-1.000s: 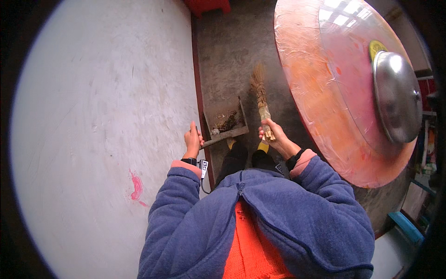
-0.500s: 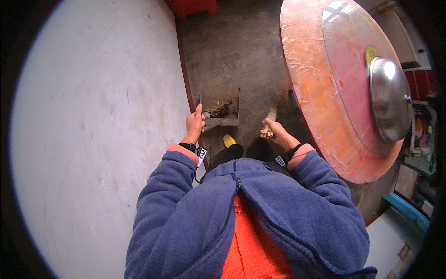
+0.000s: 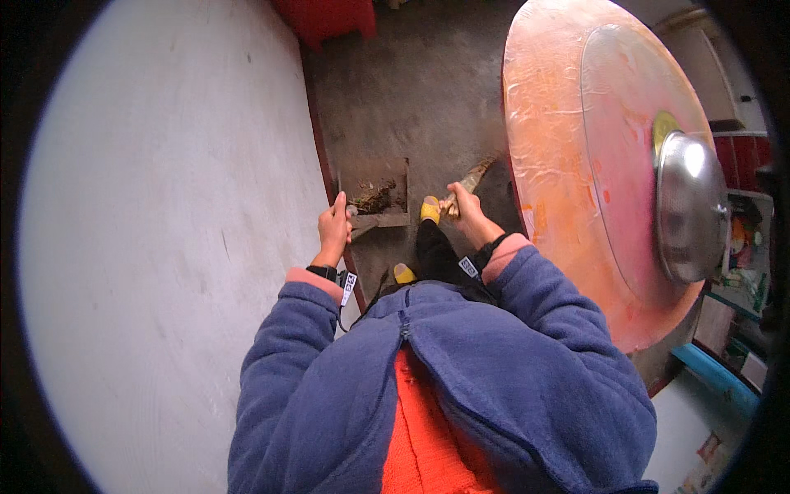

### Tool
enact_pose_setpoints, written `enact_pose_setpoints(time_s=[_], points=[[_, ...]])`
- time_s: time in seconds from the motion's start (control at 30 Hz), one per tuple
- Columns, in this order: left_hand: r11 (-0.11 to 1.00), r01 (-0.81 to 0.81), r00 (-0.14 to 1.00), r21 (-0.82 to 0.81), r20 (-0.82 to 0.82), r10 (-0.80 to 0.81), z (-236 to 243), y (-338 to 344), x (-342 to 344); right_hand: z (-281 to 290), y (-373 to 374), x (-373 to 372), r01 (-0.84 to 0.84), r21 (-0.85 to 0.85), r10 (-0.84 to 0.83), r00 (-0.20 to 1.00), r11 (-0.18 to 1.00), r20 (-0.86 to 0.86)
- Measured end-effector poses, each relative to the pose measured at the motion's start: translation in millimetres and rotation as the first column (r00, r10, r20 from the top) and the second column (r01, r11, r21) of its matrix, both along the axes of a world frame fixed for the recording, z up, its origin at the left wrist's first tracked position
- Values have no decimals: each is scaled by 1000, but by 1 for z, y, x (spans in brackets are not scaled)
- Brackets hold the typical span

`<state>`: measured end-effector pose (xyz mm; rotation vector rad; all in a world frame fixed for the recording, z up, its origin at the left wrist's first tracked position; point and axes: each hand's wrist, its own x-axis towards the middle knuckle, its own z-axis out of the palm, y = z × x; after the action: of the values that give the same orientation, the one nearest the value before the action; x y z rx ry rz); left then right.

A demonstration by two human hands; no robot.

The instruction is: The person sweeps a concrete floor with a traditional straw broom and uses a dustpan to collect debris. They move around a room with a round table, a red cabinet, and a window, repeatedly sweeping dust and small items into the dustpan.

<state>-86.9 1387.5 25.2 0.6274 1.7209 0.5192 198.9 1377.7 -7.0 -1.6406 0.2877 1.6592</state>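
Observation:
My left hand is closed round the upright handle of a dustpan, close by the white wall. Dry plant scraps lie in a heap in the pan. In my right hand is a short straw broom, gripped by its thick bundled end. Its bristle end points forward and right, toward the table; I cannot tell whether it touches the floor. The broom is apart from the dustpan, to its right.
A round table with a wrinkled clear cover stands on the right, bearing a domed metal lid. The white wall fills the left. Red furniture is ahead. My yellow-toed shoe is between pan and broom.
My right foot has stepped forward into view. The broom has swung to a slant and moved left with my right hand. My left hand and the dustpan have shifted slightly left.

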Motion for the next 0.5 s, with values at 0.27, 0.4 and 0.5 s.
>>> enact_pose_setpoints(time_s=[0.27,0.4,0.5], points=[[996,-87,996,19,28,86,-22,55,10,-61,98,-13,-195,-42,193,981,980,-32],[996,-86,996,24,15,85,-25,79,18,-50,130,-29,-269,5,269,962,963,-44],[998,-56,998,31,9,55,-27,98,17,-35,152,-13,-195,98,206,971,976,-118]])
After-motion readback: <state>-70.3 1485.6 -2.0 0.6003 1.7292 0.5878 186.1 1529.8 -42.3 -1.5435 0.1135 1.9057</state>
